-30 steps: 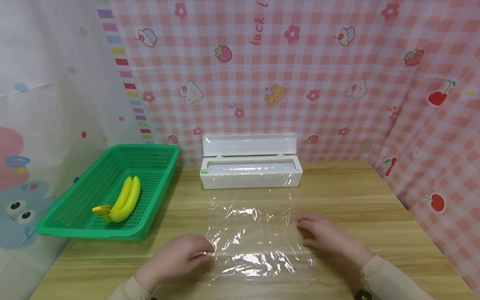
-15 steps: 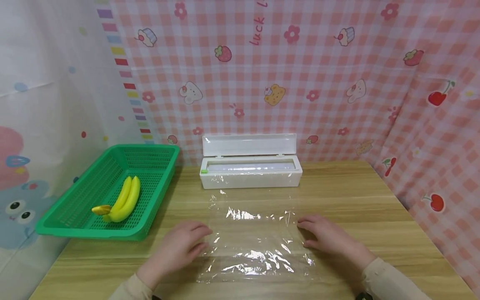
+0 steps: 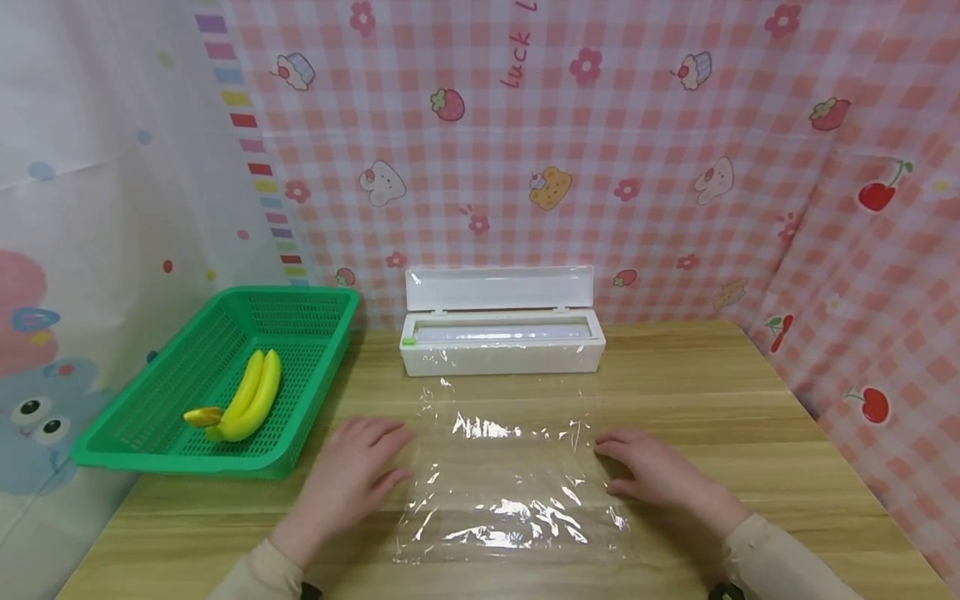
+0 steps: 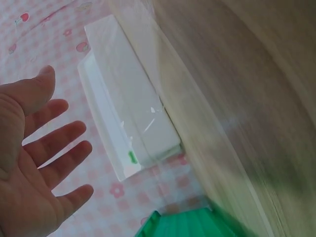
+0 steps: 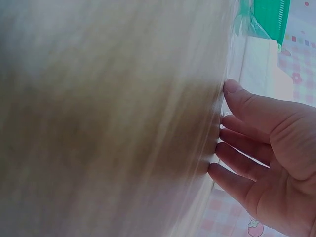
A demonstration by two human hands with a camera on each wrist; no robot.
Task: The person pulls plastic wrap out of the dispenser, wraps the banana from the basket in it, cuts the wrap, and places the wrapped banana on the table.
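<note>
A sheet of clear cling film (image 3: pixel 498 479) lies spread on the wooden table, its wrinkles shining. It reaches back to a white cling film dispenser (image 3: pixel 502 360), whose lid stands raised. My left hand (image 3: pixel 352 475) is beside the film's left edge, apart from it; in the left wrist view its spread fingers (image 4: pixel 61 143) hold nothing. On the other side, my right hand (image 3: pixel 656 475) rests at the film's right edge. The right wrist view shows its thumb and fingertips (image 5: pixel 216 168) down on the table surface, fingers loosely extended.
A green plastic basket (image 3: pixel 307 437) stands at the left, with yellow bananas (image 3: pixel 255 404) in it. Pink checked cloth (image 3: pixel 487 150) hangs behind the table and along its right side. A white patterned cloth (image 3: pixel 97 217) covers the left side.
My left hand has left the film's left edge and moved back and a little to the left, its fingers opening out. The right hand stays in place.
</note>
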